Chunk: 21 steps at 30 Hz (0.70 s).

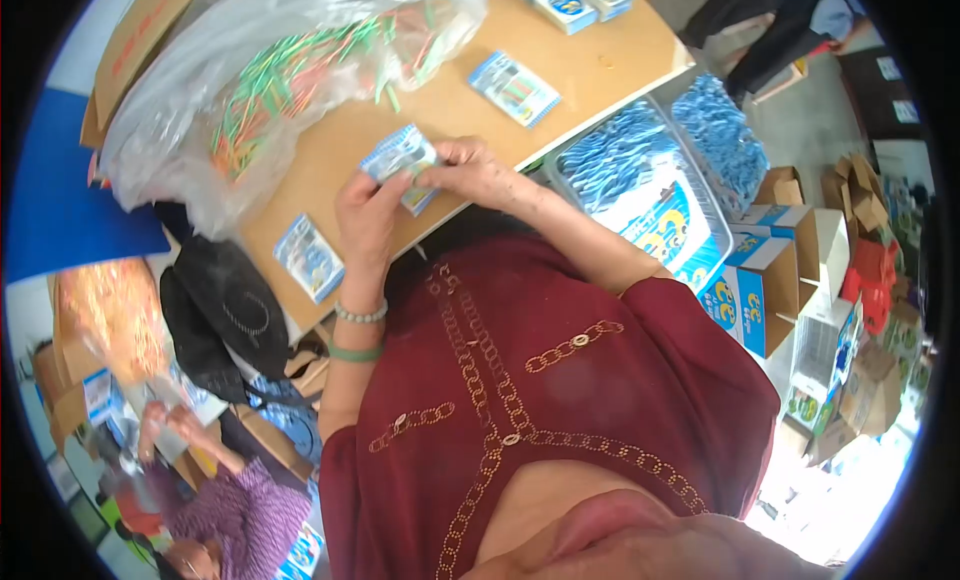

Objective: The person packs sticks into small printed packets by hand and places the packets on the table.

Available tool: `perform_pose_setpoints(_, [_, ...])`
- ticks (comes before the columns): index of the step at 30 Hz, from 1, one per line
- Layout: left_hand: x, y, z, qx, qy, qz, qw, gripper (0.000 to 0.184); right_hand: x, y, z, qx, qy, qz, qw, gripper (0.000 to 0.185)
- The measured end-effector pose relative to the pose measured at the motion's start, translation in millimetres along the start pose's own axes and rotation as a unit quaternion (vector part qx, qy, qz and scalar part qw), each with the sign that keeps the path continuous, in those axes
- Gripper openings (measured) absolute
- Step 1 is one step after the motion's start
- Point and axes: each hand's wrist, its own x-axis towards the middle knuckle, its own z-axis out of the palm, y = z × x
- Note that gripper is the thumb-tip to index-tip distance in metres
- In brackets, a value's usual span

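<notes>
Both my hands meet over the wooden table, around a blue and white packet (399, 154). My left hand (368, 212), with a beaded bracelet at the wrist, pinches its lower edge. On the other side, my right hand (474, 172) has its fingers closed at the packet's right edge. Part of another blue packet (418, 201) shows beneath the hands. One packet (309, 259) lies on the table left of my hands, and another (514, 89) lies farther up to the right. What sits between the fingertips is too small to make out.
A clear plastic bag (330, 90) of green and red strips covers the table's left part. Stacked packets (560, 4) stand at the far edge. Right of the table is a clear bin (640, 170) of blue packets. A co-worker (235, 510) is at lower left; another person's legs (765, 40) show upper right.
</notes>
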Motion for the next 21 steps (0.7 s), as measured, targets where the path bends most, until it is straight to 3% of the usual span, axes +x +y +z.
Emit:
perform_pose_setpoints(3, [1.5, -9.1, -9.6, 0.124, 0.001, -0.019, 0.992, 0.022, -4.1, 10.5, -2.8, -0.068, 0.054, 0.008, 0.996, 0.020])
perform_pose_setpoints(4, [4.8, -12.3, -9.2, 0.119, -0.017, -0.012, 0.993, 0.025, -7.3, 8.4, -9.6, -0.240, 0.070, -0.049, 0.967, 0.020])
perform_pose_setpoints(5, [6.7, -11.8, -6.6, 0.112, -0.039, 0.002, 0.993, 0.029, -11.0, 2.1, -15.7, -0.411, 0.092, -0.098, 0.901, 0.020])
perform_pose_setpoints(7, [14.1, -20.0, -6.2, 0.016, -0.099, -0.024, 0.995, 0.039, -13.6, -20.9, -30.2, -0.474, 0.145, -0.101, 0.863, 0.021])
perform_pose_setpoints(8, [11.3, -20.3, -1.0, 0.013, -0.067, -0.013, 0.998, 0.033, -19.1, -39.6, -41.8, -0.496, 0.150, -0.085, 0.851, 0.020])
perform_pose_setpoints(10, [16.7, -35.3, -9.7, 0.113, -0.069, -0.018, 0.991, 0.027, -23.5, -54.9, -52.0, -0.519, 0.168, -0.076, 0.835, 0.018])
perform_pose_setpoints(13, [18.1, -28.9, -6.2, 0.095, -0.093, -0.012, 0.991, 0.022, -15.7, -46.6, -75.5, -0.657, 0.239, -0.087, 0.710, 0.025])
perform_pose_setpoints(14, [22.7, -22.1, -1.4, 0.091, -0.097, 0.001, 0.991, 0.022, -15.5, -48.8, -78.0, -0.663, 0.245, -0.094, 0.701, 0.025])
perform_pose_setpoints(17, [15.7, 9.9, 1.1, 0.135, -0.106, 0.073, 0.982, 0.020, -17.9, -44.2, -75.5, -0.660, 0.318, -0.099, 0.674, 0.024])
perform_pose_setpoints(19, [14.2, 60.1, 2.1, 0.280, -0.102, 0.302, 0.906, 0.021, -23.0, -45.0, -73.8, -0.663, 0.330, -0.113, 0.662, 0.031])
perform_pose_setpoints(20, [8.6, 74.8, 1.0, 0.202, -0.057, 0.206, 0.956, 0.023, -26.2, -40.5, -77.5, -0.676, 0.333, -0.152, 0.639, 0.035])
perform_pose_setpoints(21, [6.2, 104.6, 3.5, 0.242, -0.041, 0.337, 0.909, 0.028, -31.3, -39.6, -78.7, -0.683, 0.337, -0.188, 0.621, 0.040])
